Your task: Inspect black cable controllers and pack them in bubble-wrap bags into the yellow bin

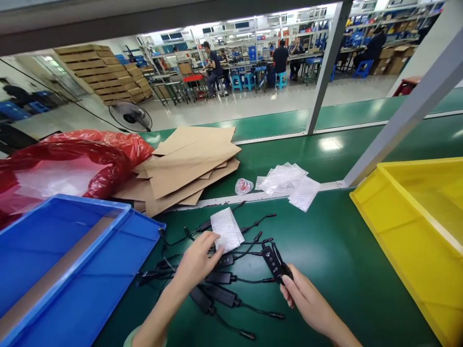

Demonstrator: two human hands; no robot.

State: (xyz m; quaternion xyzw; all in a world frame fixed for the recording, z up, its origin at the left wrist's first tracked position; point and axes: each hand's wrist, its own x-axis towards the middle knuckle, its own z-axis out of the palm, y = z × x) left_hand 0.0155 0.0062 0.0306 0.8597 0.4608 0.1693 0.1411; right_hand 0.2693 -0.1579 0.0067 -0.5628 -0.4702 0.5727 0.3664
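Note:
My left hand point(197, 260) pinches the lower edge of a small bubble-wrap bag point(227, 230), which lies over a heap of black cable controllers point(220, 289) on the green bench point(336, 250). My right hand point(307, 301) grips one black controller with buttons point(273, 260) by its lower end, its cable looping above it. Both hands are close together near the front of the bench.
A blue bin point(68, 270) stands at the left, a yellow bin point(419, 226) at the right. Cardboard sheets point(188, 166), a red plastic bag point(72, 154), more bubble bags point(289, 183) and a small roll point(243, 186) lie further back. People work at distant benches.

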